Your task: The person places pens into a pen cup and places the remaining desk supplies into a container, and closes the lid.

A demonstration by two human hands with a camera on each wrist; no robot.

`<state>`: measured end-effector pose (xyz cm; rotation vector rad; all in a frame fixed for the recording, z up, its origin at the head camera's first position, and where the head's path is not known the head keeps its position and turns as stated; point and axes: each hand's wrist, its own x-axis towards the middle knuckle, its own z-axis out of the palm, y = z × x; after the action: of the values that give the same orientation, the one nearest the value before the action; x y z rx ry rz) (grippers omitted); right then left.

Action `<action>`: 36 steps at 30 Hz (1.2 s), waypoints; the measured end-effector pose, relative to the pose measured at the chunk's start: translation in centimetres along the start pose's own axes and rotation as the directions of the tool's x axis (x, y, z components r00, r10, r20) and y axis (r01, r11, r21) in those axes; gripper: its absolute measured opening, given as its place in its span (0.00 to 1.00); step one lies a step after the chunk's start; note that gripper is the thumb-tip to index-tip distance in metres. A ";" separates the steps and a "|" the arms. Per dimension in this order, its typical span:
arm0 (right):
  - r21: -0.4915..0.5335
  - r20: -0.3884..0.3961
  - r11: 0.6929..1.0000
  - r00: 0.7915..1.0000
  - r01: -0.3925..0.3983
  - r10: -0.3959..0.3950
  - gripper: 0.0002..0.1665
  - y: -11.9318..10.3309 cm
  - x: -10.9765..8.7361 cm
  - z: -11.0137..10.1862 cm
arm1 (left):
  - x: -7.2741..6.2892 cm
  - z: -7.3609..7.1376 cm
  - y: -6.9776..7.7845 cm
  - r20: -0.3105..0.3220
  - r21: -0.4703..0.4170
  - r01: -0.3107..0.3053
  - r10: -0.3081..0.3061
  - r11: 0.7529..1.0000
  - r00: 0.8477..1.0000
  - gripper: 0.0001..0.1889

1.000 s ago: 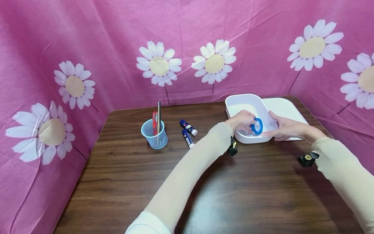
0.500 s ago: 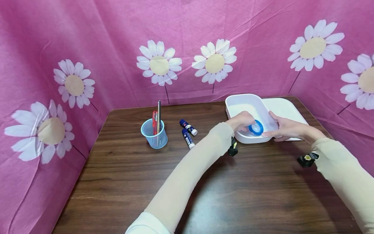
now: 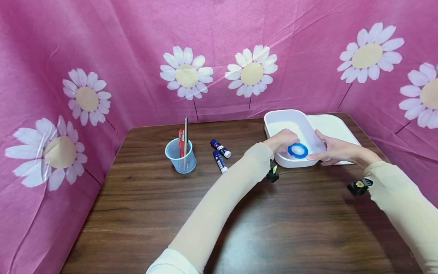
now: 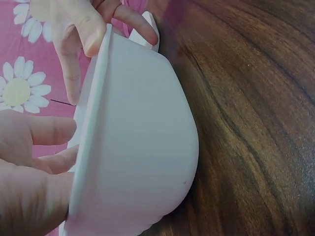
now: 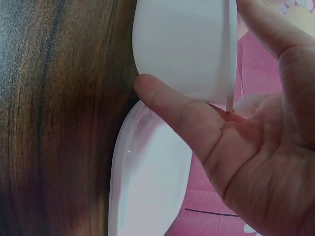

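Observation:
A white plastic box (image 3: pixel 287 164) stands at the table's back right. Inside it a blue tape roll (image 3: pixel 305 150) lies nearly flat, beside my left hand (image 3: pixel 283 140). My left hand reaches over the box's near left rim; in the left wrist view its fingers (image 4: pixel 54 130) extend past the rim, while the wall hides the tape roll. My right hand (image 3: pixel 337 149) grips the box's right side. In the right wrist view one finger (image 5: pixel 172 105) of it lies along the outer wall, with the rim between it and the others.
A white lid (image 3: pixel 333 127) lies right of the box, partly under its edge. Two blue glue sticks (image 3: pixel 220 148) (image 3: pixel 219 161) lie left of my left forearm. Farther left stands a light-blue mesh pen cup (image 3: pixel 183 163) with red and dark pens. A pink flowered cloth (image 3: pixel 219 23) hangs behind the table.
The tape roll has tipped from nearly upright to almost flat inside the box, slightly leftward. Both hands and the box have stayed nearly in place.

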<state>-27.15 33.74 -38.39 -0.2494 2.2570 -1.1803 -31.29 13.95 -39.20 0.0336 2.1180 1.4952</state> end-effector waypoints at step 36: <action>-0.117 -0.043 0.993 0.999 -0.005 0.000 0.71 0.9 0.5 -0.1 | -10.5 -17.9 -11.5 -0.076 -0.419 -0.175 0.157 0.891 0.985 0.24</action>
<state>-27.52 34.13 -39.24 -0.2690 2.3667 -1.0633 -26.95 -9.35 -40.77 0.0256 1.8091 2.0486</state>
